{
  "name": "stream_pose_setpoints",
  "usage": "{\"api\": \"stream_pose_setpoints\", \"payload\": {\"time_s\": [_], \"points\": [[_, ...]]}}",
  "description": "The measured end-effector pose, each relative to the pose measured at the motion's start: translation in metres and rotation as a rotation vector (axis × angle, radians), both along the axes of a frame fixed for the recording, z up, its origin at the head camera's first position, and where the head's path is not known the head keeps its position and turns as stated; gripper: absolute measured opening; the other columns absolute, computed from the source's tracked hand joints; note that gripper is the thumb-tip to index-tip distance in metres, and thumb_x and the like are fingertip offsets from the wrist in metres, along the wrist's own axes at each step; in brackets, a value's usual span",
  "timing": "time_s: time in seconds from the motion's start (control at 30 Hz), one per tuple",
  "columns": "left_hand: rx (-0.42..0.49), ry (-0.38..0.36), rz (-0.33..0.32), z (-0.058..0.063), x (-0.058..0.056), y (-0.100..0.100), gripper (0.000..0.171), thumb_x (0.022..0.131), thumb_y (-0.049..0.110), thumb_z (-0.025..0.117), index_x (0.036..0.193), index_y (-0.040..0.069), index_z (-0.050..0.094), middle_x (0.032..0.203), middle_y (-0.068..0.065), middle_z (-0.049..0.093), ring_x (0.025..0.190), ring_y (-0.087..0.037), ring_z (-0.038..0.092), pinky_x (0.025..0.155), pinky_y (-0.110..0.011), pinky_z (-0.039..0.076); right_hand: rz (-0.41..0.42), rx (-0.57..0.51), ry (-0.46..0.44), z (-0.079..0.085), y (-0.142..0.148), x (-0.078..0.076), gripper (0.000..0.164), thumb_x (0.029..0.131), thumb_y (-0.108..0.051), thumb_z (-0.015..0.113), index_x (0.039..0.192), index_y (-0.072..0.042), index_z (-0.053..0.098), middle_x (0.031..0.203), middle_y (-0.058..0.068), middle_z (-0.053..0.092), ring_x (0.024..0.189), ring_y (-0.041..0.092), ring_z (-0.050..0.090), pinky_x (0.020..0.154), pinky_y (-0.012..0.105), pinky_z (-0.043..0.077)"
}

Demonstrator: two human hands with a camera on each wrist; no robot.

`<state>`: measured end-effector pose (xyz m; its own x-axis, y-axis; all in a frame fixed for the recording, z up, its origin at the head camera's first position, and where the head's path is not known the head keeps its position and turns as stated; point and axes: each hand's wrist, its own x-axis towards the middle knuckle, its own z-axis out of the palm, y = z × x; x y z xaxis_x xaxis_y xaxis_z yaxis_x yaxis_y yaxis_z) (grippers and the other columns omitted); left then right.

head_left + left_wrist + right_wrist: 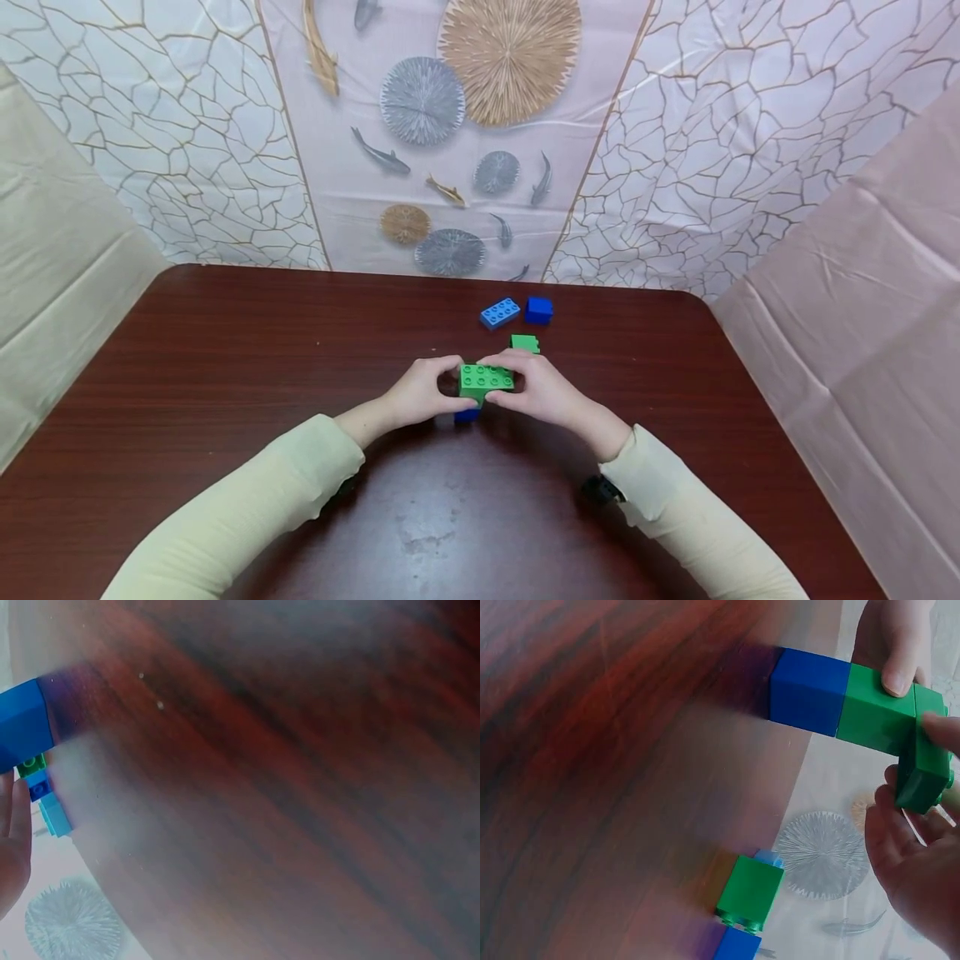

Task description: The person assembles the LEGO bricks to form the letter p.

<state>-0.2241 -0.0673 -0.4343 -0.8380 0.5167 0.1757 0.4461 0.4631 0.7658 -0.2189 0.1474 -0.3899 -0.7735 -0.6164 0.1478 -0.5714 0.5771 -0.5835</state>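
Note:
A stack of toy building bricks stands on the table between both hands. At its bottom is a blue block (pixel 810 694), touching a green block (pixel 874 709) above it. On top lies a longer green brick (pixel 486 379), studs up, jutting out past the stack to the right. My left hand (pixel 420 392) grips the green block, thumb on its near side. With thumb and fingers my right hand (pixel 543 390) pinches the jutting end of the long green brick. In the left wrist view, only the blue block (pixel 26 724) of the stack shows clearly.
Behind the right hand lies a loose green block (pixel 524 342) on its side. Farther back are a light blue brick (pixel 500 313) with studs up and a dark blue block (pixel 539 310). The brown table (pixel 225 375) meets a patterned cloth (pixel 465 225) at its back edge.

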Motion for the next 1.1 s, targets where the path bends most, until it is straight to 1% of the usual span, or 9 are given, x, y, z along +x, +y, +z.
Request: {"api": "stream_pose_setpoints", "payload": {"time_s": [0.17,0.27,0.4,0.6,0.7,0.83,0.9,1.0,1.1], "points": [[0.028,-0.001,-0.002,-0.002,0.001,0.000,0.026,0.077,0.026,0.077,0.090,0.016,0.058,0.088,0.003,0.064,0.079,-0.009,0.055,0.073,-0.022,0.046,-0.002,-0.078,0.014,-0.002,-0.006,-0.002,0.039,0.079,-0.022,0.075,0.115,-0.010,0.065,0.106,0.004,0.064,0.094,0.014,0.052,0.077,0.029,0.046],[0.042,-0.010,-0.001,-0.003,0.002,0.001,0.025,0.077,0.025,0.077,0.094,0.016,0.059,0.091,0.003,0.065,0.083,-0.007,0.059,0.075,-0.021,0.049,0.022,-0.101,0.022,0.000,-0.012,-0.003,0.037,0.081,-0.021,0.073,0.116,-0.009,0.066,0.107,0.005,0.065,0.096,0.016,0.053,0.078,0.028,0.046],[0.048,-0.006,-0.008,-0.004,0.002,0.001,0.028,0.078,0.026,0.076,0.100,0.017,0.060,0.095,0.004,0.066,0.087,-0.007,0.061,0.077,-0.022,0.050,0.043,-0.110,0.008,0.002,-0.017,-0.006,0.032,0.082,-0.019,0.072,0.112,-0.008,0.068,0.103,0.004,0.067,0.096,0.016,0.055,0.076,0.026,0.047],[0.048,0.015,-0.009,-0.003,0.003,0.000,0.032,0.078,0.027,0.076,0.104,0.017,0.061,0.096,0.004,0.065,0.087,-0.007,0.059,0.076,-0.022,0.049,0.062,-0.073,0.015,0.005,-0.021,-0.008,0.029,0.082,-0.018,0.072,0.108,-0.007,0.069,0.100,0.004,0.067,0.096,0.017,0.056,0.077,0.027,0.048],[0.045,0.015,-0.007,-0.002,0.003,-0.001,0.031,0.078,0.027,0.076,0.103,0.017,0.061,0.095,0.004,0.065,0.086,-0.007,0.059,0.076,-0.022,0.049,0.075,-0.034,0.057,0.008,-0.022,-0.008,0.028,0.082,-0.019,0.072,0.108,-0.008,0.069,0.100,0.004,0.068,0.094,0.017,0.057,0.075,0.027,0.048],[0.038,-0.004,-0.013,0.001,0.003,-0.001,0.031,0.079,0.026,0.075,0.104,0.017,0.060,0.096,0.003,0.065,0.087,-0.007,0.060,0.076,-0.022,0.050,0.084,0.016,0.123,0.011,-0.024,-0.008,0.028,0.082,-0.021,0.072,0.107,-0.009,0.070,0.098,0.003,0.068,0.092,0.015,0.058,0.075,0.027,0.047],[0.035,-0.009,-0.016,0.001,0.003,-0.002,0.031,0.079,0.026,0.075,0.105,0.016,0.060,0.097,0.003,0.065,0.087,-0.007,0.061,0.076,-0.022,0.050,0.085,0.025,0.141,0.012,-0.025,-0.008,0.028,0.082,-0.021,0.072,0.107,-0.009,0.070,0.098,0.001,0.068,0.092,0.015,0.059,0.076,0.028,0.047],[0.038,-0.016,-0.021,0.001,0.004,-0.002,0.030,0.080,0.025,0.075,0.105,0.017,0.060,0.096,0.003,0.065,0.087,-0.008,0.062,0.076,-0.022,0.051,0.082,0.011,0.116,0.010,-0.024,-0.007,0.028,0.082,-0.021,0.072,0.108,-0.009,0.069,0.099,0.002,0.068,0.093,0.015,0.059,0.078,0.028,0.048],[0.042,-0.015,-0.027,0.000,0.005,-0.001,0.032,0.080,0.026,0.074,0.107,0.017,0.060,0.097,0.003,0.066,0.088,-0.009,0.062,0.077,-0.022,0.051,0.071,-0.018,0.059,0.007,-0.020,-0.006,0.030,0.083,-0.021,0.071,0.111,-0.008,0.068,0.102,0.003,0.068,0.097,0.016,0.058,0.079,0.028,0.050]]}}
